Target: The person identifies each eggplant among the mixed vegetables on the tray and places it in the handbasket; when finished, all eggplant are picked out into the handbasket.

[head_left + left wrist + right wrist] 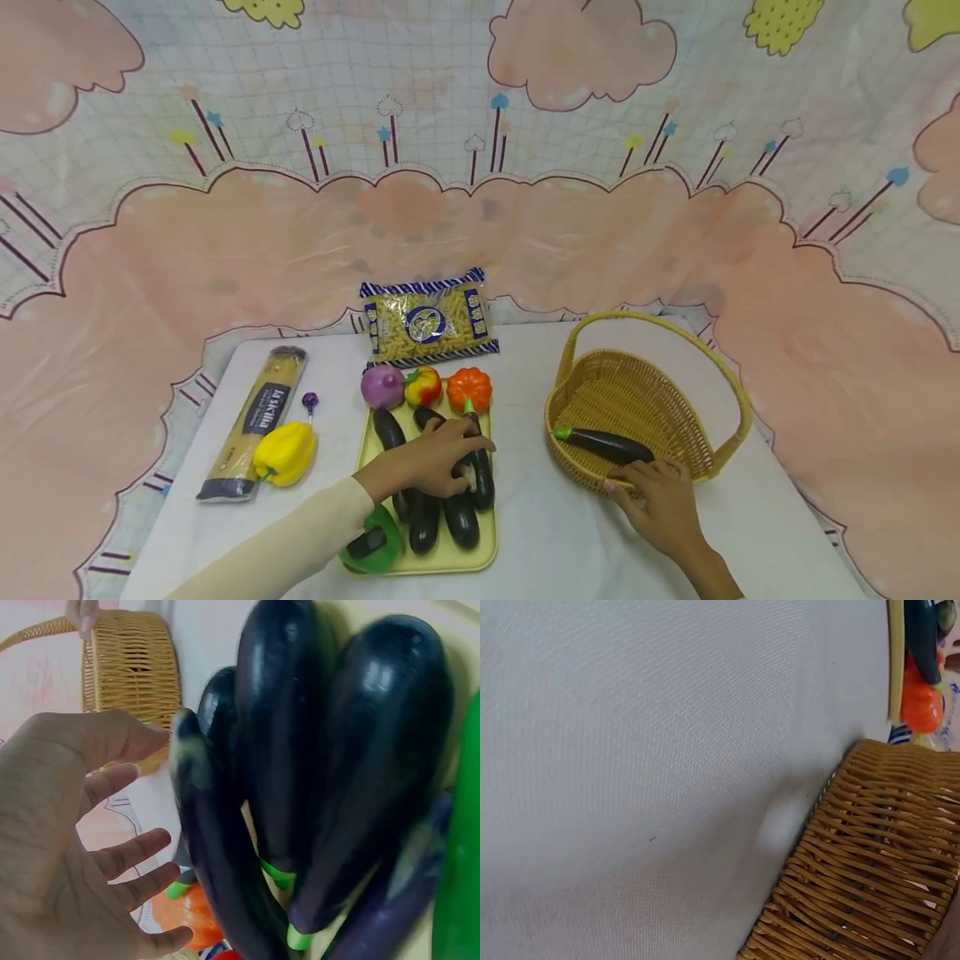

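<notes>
My left hand (442,457) is over a pale yellow tray (457,564), fingers spread and loosely bent, close to several dark eggplants (424,523). In the left wrist view, the thumb of that hand (45,840) is right at the tip of a slim eggplant (217,840), with nothing in the palm. My right hand (663,500) grips the near rim of a wicker basket (577,392), thumb outside and fingers over the edge. One eggplant (611,446) with a green stem lies inside the basket. The right wrist view shows the basket's woven side (870,847); the right hand is mostly out of frame there.
A purple onion (383,387), a red-yellow pepper (423,387) and an orange pumpkin (470,389) line the tray's far edge. A green pepper (382,542) sits at its near left corner. Further left are spaghetti (258,417), a yellow pepper (285,454) and a lollipop (310,402); bagged pasta (427,321) lies behind.
</notes>
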`<action>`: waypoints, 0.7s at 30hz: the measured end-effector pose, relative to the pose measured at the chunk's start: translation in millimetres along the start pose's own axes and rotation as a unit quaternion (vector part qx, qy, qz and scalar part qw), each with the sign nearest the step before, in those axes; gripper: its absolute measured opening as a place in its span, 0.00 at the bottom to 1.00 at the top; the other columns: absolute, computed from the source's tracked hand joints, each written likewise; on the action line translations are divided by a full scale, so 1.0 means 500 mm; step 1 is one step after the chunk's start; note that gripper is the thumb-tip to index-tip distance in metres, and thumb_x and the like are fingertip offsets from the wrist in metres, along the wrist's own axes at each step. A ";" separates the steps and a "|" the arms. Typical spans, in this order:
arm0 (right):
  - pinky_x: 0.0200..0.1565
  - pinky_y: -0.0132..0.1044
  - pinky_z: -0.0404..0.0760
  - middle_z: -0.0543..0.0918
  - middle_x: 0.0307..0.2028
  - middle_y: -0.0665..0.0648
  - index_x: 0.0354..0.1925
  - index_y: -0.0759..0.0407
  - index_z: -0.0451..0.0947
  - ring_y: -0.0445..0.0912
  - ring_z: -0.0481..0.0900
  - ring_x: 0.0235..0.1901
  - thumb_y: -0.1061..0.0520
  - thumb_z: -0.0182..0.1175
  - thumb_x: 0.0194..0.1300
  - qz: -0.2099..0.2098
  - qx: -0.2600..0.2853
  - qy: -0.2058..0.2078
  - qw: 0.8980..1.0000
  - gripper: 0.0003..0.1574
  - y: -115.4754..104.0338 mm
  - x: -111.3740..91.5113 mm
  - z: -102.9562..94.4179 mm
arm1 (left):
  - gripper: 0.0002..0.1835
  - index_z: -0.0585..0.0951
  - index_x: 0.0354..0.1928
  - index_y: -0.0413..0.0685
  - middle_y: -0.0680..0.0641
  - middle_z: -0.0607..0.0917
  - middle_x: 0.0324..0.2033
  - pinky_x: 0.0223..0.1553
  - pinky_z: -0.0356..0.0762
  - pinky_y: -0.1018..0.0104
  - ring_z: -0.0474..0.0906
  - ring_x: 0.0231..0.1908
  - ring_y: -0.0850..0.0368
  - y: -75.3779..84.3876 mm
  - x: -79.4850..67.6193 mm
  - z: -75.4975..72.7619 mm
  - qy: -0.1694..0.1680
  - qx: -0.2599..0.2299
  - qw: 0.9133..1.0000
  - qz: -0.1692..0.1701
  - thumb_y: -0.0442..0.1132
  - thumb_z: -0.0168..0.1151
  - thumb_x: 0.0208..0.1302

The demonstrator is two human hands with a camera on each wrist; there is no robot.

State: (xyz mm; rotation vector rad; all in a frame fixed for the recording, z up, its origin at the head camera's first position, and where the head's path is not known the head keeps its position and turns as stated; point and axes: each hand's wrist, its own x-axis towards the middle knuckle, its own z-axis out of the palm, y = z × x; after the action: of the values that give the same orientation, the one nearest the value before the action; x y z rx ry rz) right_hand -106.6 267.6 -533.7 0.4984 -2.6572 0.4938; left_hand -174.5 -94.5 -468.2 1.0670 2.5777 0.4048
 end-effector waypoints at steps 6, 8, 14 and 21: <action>0.56 0.65 0.63 0.85 0.33 0.50 0.35 0.53 0.86 0.54 0.80 0.38 0.44 0.67 0.61 0.001 -0.006 0.004 1.000 0.14 0.000 -0.001 0.001 | 0.28 0.74 0.61 0.54 0.45 0.69 0.54 0.63 0.55 0.34 0.67 0.59 0.45 -0.023 -0.005 0.010 -0.004 0.010 1.000 -0.002 0.36 0.66 0.55; 0.56 0.64 0.63 0.85 0.33 0.49 0.35 0.53 0.86 0.53 0.80 0.38 0.45 0.67 0.61 0.001 -0.006 0.005 1.000 0.13 0.000 -0.001 0.003 | 0.28 0.74 0.60 0.55 0.44 0.69 0.55 0.63 0.55 0.33 0.67 0.59 0.44 -0.031 -0.009 0.013 0.002 0.019 1.000 -0.001 0.35 0.66 0.55; 0.56 0.64 0.63 0.85 0.32 0.48 0.34 0.52 0.86 0.52 0.80 0.37 0.45 0.68 0.60 -0.001 -0.002 0.011 1.000 0.12 0.005 -0.001 0.006 | 0.27 0.75 0.54 0.55 0.45 0.71 0.51 0.58 0.62 0.32 0.68 0.58 0.42 -0.046 -0.007 0.016 0.030 0.054 0.998 0.021 0.30 0.69 0.51; 0.55 0.65 0.64 0.85 0.32 0.47 0.33 0.50 0.86 0.51 0.79 0.37 0.46 0.70 0.57 -0.011 0.005 0.023 1.000 0.10 0.003 -0.002 0.007 | 0.29 0.75 0.55 0.54 0.44 0.75 0.51 0.55 0.70 0.34 0.73 0.55 0.43 -0.053 0.003 0.025 0.038 0.100 0.994 0.027 0.26 0.70 0.52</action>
State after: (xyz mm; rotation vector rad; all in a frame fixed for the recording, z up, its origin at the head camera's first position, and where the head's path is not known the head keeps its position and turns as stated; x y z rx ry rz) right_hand -107.4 268.0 -537.8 0.5125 -2.6039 0.5055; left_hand -187.5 -109.7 -489.9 1.2119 2.7069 0.2075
